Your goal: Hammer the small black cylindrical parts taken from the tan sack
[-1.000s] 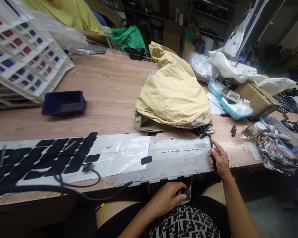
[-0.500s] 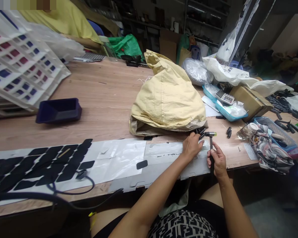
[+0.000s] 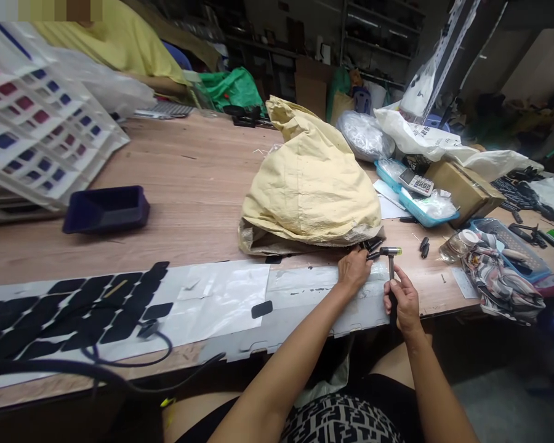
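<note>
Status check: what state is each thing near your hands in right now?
Hammer: head away from the person, handle gripped.
Right hand: closed on hammer.
Left hand: palm down on the strip, fingers at the black parts; grip unclear.
Strip: lying flat.
Sack: slumped, bulging.
Tray: upright, empty.

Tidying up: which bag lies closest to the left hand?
The pale yellow sack, just beyond the left hand; the green bag and white bags lie farther back.
</note>
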Motion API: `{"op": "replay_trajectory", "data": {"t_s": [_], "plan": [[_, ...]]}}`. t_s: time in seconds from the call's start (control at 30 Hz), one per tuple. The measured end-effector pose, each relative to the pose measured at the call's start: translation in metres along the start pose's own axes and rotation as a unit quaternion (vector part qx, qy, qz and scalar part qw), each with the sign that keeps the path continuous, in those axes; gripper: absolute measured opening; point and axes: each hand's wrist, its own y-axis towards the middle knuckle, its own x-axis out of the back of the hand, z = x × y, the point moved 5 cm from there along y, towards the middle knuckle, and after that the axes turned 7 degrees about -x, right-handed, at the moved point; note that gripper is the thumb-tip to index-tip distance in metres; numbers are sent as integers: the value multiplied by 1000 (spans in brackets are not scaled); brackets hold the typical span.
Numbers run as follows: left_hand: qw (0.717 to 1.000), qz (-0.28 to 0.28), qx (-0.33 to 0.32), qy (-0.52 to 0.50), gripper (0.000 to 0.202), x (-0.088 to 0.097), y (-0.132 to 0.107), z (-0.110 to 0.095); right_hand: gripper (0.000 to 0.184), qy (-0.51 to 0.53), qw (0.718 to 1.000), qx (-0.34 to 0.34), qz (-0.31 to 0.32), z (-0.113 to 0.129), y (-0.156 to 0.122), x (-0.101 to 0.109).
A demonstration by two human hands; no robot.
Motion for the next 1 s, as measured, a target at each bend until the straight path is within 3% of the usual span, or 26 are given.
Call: {"op": "replay_trajectory", "data": {"t_s": [0.1,0.23,0.33,0.4,0.7,0.77,0.87,1.0], "plan": [[998,-32,-30,-41,15,17,-19,17,57,-1,1000,0,0,0,0,0],[995,-28,-64,-75,8,39,-55,63,58,-8,1000,-8,3,0,-1,0],[992,-35,-71,-97,10,49,-74,94,61,-22,1000,-9,6,1,0,-1],[990,-43,-70,-115,12,51,-80,103,61,-40,999,-7,10,2,0,-2],[988,-52,-62,-129,16,53,-77,98,49,-205,977,33,56,3,-9,-16],[989,-54,-61,-124,14,53,-77,99,44,-278,954,76,79,7,-14,-25],[989,-57,-64,-118,13,51,-76,100,37,-386,899,175,110,16,-23,-40],[989,-63,-73,-113,14,49,-76,100,40,-446,848,246,145,22,-29,-57]]}}
